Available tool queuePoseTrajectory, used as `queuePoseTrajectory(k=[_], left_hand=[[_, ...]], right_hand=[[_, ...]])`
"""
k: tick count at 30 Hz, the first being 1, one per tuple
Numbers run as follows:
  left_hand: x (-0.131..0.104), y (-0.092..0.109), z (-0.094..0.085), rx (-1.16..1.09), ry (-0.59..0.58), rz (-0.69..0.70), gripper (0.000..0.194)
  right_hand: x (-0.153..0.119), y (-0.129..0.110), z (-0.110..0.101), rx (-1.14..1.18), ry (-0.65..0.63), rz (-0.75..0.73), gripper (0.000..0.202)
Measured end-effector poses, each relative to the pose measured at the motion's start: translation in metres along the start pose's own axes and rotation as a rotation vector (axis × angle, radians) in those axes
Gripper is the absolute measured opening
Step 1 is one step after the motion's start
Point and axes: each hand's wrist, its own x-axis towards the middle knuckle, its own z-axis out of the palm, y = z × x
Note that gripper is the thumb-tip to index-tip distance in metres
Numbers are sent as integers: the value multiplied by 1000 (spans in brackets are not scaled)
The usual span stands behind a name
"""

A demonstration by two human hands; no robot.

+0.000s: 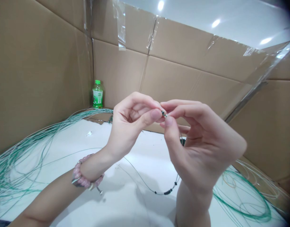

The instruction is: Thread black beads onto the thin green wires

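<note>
My left hand (133,123) and my right hand (197,138) meet fingertip to fingertip, raised above the white table. Each is closed in a pinch between thumb and index finger. Between the tips shows a tiny dark and light piece (163,114), partly covered by the fingers; it seems to sit on a thin cord. Below, a thin dark cord (145,183) hangs in a loop, with small black beads or knots (168,191) along it. Its upper end passes behind my right hand. A pink beaded bracelet (82,176) is around my left wrist.
Long green and white strands (47,126) are bundled along the left side of the white table (95,208). A coil of green strands (265,211) lies at the right. A green-capped bottle (97,96) stands in the back corner. Cardboard walls (182,53) enclose the table.
</note>
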Motion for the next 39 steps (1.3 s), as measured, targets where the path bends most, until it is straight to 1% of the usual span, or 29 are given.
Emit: queuePoseTrajectory(k=[3, 10, 16, 20, 23, 26, 29, 33, 35, 39], left_hand=[[-1, 1, 1, 28, 23, -5, 5], [0, 0, 2, 17, 18, 14, 4], [-1, 0, 3, 33, 40, 15, 4], [0, 0, 3, 57, 28, 72, 4], [-1, 0, 2, 98, 33, 106, 3], [-1, 0, 3, 129, 68, 130, 6], [-2, 1, 4, 66, 97, 125, 6], [-2, 1, 5, -35, 60, 95, 4], [-2, 0, 4, -13, 53, 88, 3], [-1, 1, 1, 105, 73, 102, 4]], right_hand=[[1, 0, 0, 5, 2, -1, 24], [1, 1, 0, 4, 4, -23, 24], [1, 2, 1, -10, 8, -28, 24], [1, 3, 2, -19, 45, -82, 24], [0, 2, 4, -62, 50, -111, 24], [0, 2, 5, -92, 69, -132, 25], [-1, 2, 7, -70, 74, -125, 26], [0, 5, 10, -27, 107, -161, 28], [0, 6, 10, -29, 106, -176, 28], [1, 6, 8, -35, 93, -166, 26]])
